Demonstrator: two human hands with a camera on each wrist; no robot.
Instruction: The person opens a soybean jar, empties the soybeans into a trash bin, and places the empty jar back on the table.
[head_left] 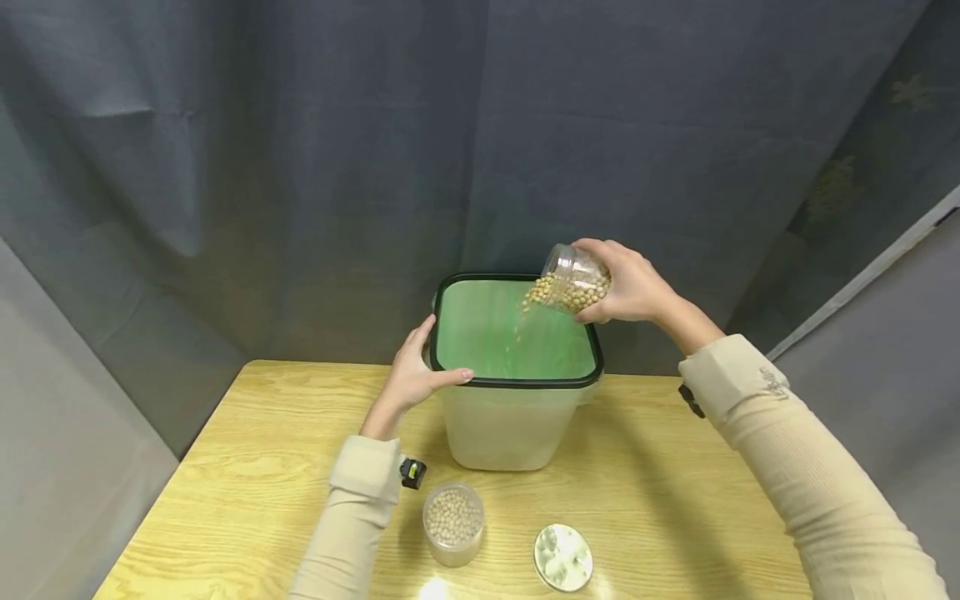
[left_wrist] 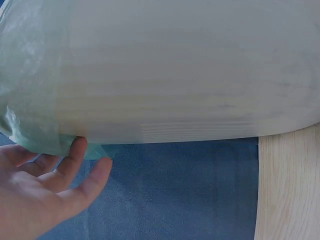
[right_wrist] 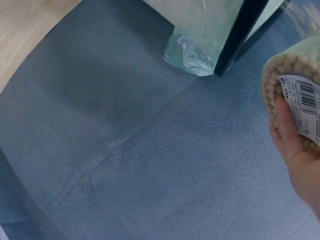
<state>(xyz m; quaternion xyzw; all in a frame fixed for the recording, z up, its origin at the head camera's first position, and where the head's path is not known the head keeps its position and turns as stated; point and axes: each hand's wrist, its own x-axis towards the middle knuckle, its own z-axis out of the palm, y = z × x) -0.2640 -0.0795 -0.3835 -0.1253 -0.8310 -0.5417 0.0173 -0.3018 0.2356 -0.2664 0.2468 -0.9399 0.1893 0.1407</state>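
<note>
1. The counter (head_left: 300,433) stretches out to the left of the bin (head_left: 498,437) and runs beneath it; a dark curtain (head_left: 360,167) hangs behind.
2. At the bin's front left corner is the person's left hand (head_left: 411,377), fingers spread rather than closed: the thumb lies over the black rim (head_left: 517,384), and the other fingers rest along the outer left side, touching the green liner (head_left: 480,325) (in the left wrist view they look only loosely bent).
3. In front of the bin, towards its left side, a clear jar (head_left: 452,556) stands upright, holding round pale beans (head_left: 453,517).
4. The bin itself stands upright, its liner folded outward over the top.
5. In front of the bin, towards its right side, lies a round shiny disc (head_left: 563,557) (much like a lid).
6. Above the bin's right side, a second jar (head_left: 581,265) is tipped, mouth to the left; loose beans (head_left: 517,337) drop from it into the lined opening.
7. Right of that, the person's right hand (head_left: 628,281) grips this jar, thumb and fingers curled round it, beside a printed barcode label (right_wrist: 306,105).
</note>
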